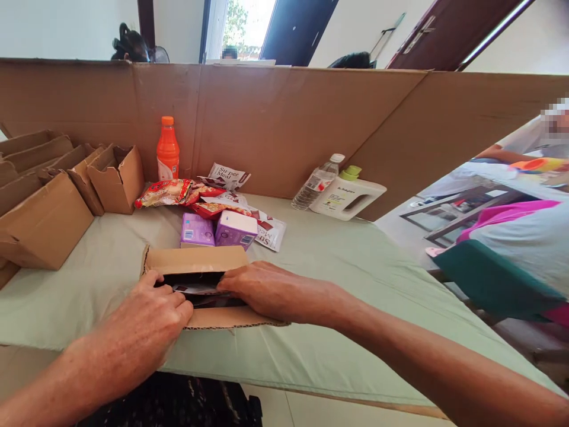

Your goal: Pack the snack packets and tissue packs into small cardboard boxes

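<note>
The right hand (267, 290) is reaching into an open cardboard box (200, 260), its fingertips hidden; whether they are gripping the pale packet (193, 289) inside cannot be told. The left hand (153, 317) is curling over the box's left end, its hold likewise unclear. The box, showing a corrugated edge, is resting on creased green cloth (355, 332). Beyond, purple cartons (235, 230) are partly hiding glossy sachets (273, 234); a ribbed clear bottle (315, 184) is overlapping a white jug (335, 198).

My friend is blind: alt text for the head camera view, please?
A person's right hand reaches into an open brown cardboard box, the left hand on its rim, atop pale green cloth. Beyond are purple rectangular packs and an orange plastic bottle.
</note>
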`<state>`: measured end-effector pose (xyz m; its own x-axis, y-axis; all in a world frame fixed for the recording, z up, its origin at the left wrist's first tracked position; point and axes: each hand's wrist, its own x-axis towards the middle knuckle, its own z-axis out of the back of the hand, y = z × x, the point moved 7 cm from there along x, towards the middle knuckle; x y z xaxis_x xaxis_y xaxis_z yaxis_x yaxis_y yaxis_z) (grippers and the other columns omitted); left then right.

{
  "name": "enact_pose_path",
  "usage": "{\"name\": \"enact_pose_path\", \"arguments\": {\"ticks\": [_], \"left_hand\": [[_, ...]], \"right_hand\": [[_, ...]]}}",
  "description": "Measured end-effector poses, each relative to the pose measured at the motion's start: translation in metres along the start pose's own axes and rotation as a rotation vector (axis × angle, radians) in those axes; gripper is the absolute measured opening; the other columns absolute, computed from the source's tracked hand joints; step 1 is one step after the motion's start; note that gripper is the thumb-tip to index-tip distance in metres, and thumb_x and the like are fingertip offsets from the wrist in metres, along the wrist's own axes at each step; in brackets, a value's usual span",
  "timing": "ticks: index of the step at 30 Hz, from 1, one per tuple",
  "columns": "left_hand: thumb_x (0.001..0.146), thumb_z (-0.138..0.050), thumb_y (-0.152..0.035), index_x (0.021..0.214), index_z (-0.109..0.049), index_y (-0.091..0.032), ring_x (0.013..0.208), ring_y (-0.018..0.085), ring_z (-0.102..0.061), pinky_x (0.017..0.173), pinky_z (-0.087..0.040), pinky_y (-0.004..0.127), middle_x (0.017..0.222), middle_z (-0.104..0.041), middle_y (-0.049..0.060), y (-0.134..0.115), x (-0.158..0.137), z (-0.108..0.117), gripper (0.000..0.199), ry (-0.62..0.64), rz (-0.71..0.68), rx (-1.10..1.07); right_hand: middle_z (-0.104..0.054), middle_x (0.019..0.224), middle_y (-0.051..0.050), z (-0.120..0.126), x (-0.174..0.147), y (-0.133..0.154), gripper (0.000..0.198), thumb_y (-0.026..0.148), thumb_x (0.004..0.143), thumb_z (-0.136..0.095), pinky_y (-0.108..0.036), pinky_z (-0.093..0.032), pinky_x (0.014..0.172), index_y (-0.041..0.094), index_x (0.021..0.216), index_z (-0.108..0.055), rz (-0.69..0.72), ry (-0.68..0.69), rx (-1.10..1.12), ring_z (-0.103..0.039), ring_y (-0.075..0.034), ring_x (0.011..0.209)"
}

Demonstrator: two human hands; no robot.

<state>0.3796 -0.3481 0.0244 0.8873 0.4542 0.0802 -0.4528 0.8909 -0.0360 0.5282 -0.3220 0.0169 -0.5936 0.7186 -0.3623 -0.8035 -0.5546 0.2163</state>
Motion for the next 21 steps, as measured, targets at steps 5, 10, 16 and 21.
{"name": "enact_pose_path", "arguments": {"ticks": [5, 10, 16, 21], "left_hand": [[0.081, -0.056, 0.002, 0.087, -0.061, -0.019, 0.079, 0.023, -0.066, 0.104, -0.036, 0.049, 0.082, -0.068, 0.001, -0.004, 0.000, 0.005, 0.022, -0.055, -0.034, 0.026], [0.079, -0.057, 0.000, 0.087, -0.060, -0.019, 0.081, 0.024, -0.064, 0.102, -0.038, 0.048, 0.082, -0.067, 0.002, -0.005, 0.001, 0.007, 0.021, -0.079, -0.041, 0.047], [0.079, -0.055, -0.001, 0.089, -0.060, -0.020, 0.082, 0.024, -0.064, 0.101, -0.039, 0.048, 0.083, -0.066, 0.002, 0.000, 0.001, 0.003, 0.022, -0.045, -0.022, 0.047], [0.080, -0.057, -0.003, 0.091, -0.062, -0.020, 0.084, 0.024, -0.066, 0.108, -0.035, 0.051, 0.087, -0.068, 0.003, 0.005, -0.001, -0.003, 0.021, -0.045, -0.018, 0.077]], "right_hand": [[-0.057, 0.146, -0.016, -0.007, -0.007, 0.007, 0.052, 0.002, 0.087, -0.050, -0.037, -0.048, 0.100, 0.017, 0.135, -0.063, 0.063, -0.058, 0.019, -0.062, -0.029, 0.125], [-0.074, 0.119, -0.012, -0.002, -0.002, 0.004, 0.036, 0.008, 0.095, -0.048, -0.035, -0.051, 0.084, 0.018, 0.122, -0.069, -0.032, 0.024, 0.005, -0.071, -0.028, 0.105], [-0.079, 0.099, -0.010, -0.003, 0.011, -0.004, 0.030, 0.005, 0.090, -0.054, -0.030, -0.046, 0.069, 0.019, 0.105, -0.076, -0.011, -0.021, -0.071, -0.073, -0.025, 0.087], [-0.074, 0.120, -0.015, 0.001, 0.001, -0.006, 0.028, 0.014, 0.097, -0.054, -0.037, -0.056, 0.082, 0.017, 0.117, -0.073, 0.024, -0.175, -0.083, -0.073, -0.027, 0.100]]}}
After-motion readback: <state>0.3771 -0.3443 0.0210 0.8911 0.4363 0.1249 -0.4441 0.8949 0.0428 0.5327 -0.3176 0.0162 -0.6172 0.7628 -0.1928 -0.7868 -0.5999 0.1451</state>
